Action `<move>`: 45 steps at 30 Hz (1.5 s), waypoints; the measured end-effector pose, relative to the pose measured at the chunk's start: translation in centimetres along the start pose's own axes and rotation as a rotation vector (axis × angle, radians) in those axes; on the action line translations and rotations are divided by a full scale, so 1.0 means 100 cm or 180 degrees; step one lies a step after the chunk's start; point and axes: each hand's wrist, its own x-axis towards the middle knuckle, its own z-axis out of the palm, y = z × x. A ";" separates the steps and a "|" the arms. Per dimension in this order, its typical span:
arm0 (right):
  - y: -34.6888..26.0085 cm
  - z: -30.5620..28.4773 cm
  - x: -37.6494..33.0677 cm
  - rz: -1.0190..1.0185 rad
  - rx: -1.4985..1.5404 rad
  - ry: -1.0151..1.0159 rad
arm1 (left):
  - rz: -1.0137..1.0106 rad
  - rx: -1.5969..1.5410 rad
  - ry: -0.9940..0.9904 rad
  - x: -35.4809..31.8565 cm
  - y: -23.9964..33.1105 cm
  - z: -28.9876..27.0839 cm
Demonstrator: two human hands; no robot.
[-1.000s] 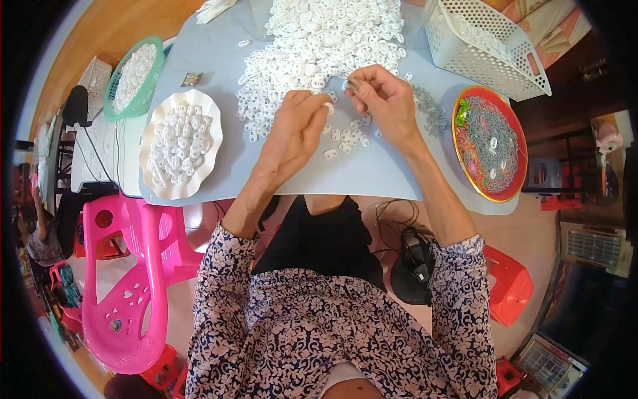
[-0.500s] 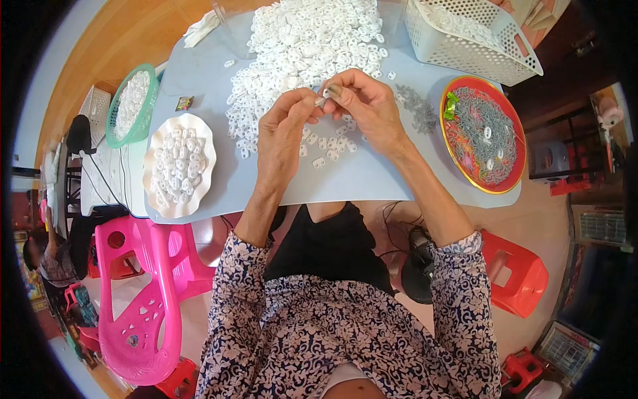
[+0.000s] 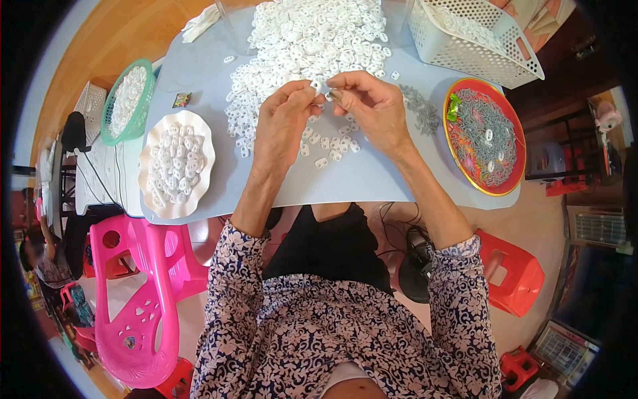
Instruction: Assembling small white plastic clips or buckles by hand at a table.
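Over the blue-grey table, my left hand [image 3: 284, 118] pinches a small white plastic piece [image 3: 316, 86] between thumb and fingertips. Just to its right, the thumb and forefinger of my right hand [image 3: 373, 110] are pressed together. A tiny greyish thing may be between them, but it is too small to name. Behind both hands spreads a large heap of white plastic pieces [image 3: 312, 40], each with small holes. Several loose ones lie in front of my fingers. Small grey parts [image 3: 419, 110] are scattered beside my right hand.
At right is a red gold-rimmed tray [image 3: 453, 149] of grey parts. A scalloped white dish [image 3: 147, 179] of white pieces sits at left, with a green basket [image 3: 147, 100] beyond. A white perforated basket [image 3: 458, 63] stands back right. A pink chair [image 3: 169, 306] and red stool [image 3: 512, 272] flank me.
My hands have drawn slightly apart, leaving a small gap between their fingertips. The white piece now shows plainly in my left fingertips. The view has shifted a little.
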 end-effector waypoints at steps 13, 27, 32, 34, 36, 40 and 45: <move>0.002 0.002 0.003 -0.0200 -0.0339 0.0001 | 0.0229 0.0242 -0.0063 0.004 -0.001 0.006; 0.002 0.005 0.002 -0.0351 -0.0337 0.0130 | 0.0966 0.1959 -0.0239 -0.003 0.000 0.012; 0.000 0.004 0.001 -0.0323 -0.0419 0.0141 | 0.0686 0.1965 -0.0122 -0.004 0.006 0.016; 0.000 0.005 0.000 -0.0347 -0.0377 0.0186 | 0.0686 0.1933 -0.0059 -0.004 0.006 0.016; 0.001 0.006 0.000 -0.0291 -0.0311 0.0220 | 0.0653 0.1945 -0.0104 -0.002 0.006 0.015; 0.001 0.000 0.000 -0.0206 -0.0349 0.0146 | 0.0535 0.1960 -0.0142 0.000 0.008 0.015; 0.001 0.001 0.000 -0.0144 -0.0376 -0.0112 | 0.0334 0.1936 -0.0261 0.000 0.012 0.009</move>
